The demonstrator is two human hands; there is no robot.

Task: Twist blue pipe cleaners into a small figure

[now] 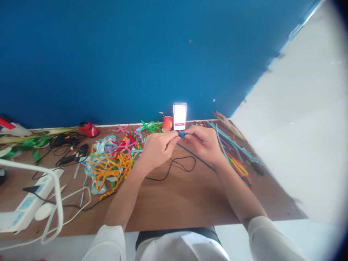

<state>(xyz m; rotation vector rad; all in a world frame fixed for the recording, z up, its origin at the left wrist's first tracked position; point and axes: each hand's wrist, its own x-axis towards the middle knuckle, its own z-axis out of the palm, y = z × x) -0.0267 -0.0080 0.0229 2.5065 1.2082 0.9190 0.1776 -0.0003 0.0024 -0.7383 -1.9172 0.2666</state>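
Blue fuzzy wire [182,135] sits pinched by the left hand [160,146] and right hand [204,143]. Text on the phone [179,117] looks illegibly small from here.

At centre, the blue piece [182,135] is partly hidden by fingertips [174,135]; above it, the phone [179,116] is blurred at its top.

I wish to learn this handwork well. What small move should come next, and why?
Perhaps the left hand could steady the blue piece while the right hand takes the blue stem: both hands pinch the piece, and the straight stem extends below the right hand.
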